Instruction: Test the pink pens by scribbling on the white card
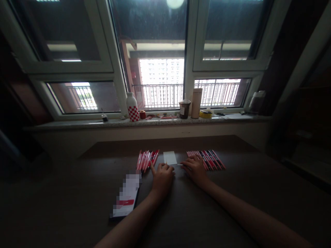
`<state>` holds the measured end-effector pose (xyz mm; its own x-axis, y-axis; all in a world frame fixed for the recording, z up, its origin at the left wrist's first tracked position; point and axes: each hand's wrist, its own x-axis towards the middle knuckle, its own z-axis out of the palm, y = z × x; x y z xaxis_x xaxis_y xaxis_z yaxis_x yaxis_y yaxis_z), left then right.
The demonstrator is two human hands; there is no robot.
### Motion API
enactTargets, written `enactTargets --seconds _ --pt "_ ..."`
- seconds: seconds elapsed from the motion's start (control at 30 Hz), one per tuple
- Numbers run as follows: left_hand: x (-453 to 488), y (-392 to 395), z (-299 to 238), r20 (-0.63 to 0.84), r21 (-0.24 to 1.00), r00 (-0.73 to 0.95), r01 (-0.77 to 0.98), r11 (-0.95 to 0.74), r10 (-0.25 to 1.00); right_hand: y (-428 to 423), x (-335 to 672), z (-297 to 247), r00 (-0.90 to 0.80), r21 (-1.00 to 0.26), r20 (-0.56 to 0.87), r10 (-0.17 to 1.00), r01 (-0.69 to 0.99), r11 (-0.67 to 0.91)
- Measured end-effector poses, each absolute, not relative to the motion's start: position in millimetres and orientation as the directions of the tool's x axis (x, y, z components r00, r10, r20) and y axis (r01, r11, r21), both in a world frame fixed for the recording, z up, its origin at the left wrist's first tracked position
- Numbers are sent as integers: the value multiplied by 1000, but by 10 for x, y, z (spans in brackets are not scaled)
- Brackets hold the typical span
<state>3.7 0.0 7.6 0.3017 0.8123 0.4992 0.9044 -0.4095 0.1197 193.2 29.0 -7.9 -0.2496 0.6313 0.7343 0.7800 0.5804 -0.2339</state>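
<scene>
My left hand (162, 177) rests low over the dark table, just below a small white card or paper (169, 157). Its fingers are bent together, with the outer one stretched to the left; whatever they pinch is hidden. Opposite it, my right hand (196, 170) has its fingertips drawn together at a thin pale piece (179, 164), too small to name. To the left lies a row of slim pink and red pens or pencils (147, 159). A second row, pink, red and black (213, 159), lies partly behind my right hand.
A phone (129, 193) with a lit, blurred screen lies left of my left forearm. Beyond the table (207, 213), the windowsill (160, 122) holds a checkered bottle (132, 107), a drink cup (184, 109), a tan tumbler (196, 103) and a yellow item (205, 114).
</scene>
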Motion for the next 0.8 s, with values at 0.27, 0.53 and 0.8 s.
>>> enactTargets --seconds 0.27,0.53,0.8 --pt "29 -12 84 493 109 335 892 -439 803 276 1924 -55 -253 -241 718 648 783 573" --pt "21 -17 85 480 121 337 889 -442 810 284 1927 -67 -264 -229 709 653 790 568" --pt "26 -20 96 470 131 327 893 -432 820 275 1925 -52 -270 -225 704 657 792 567"
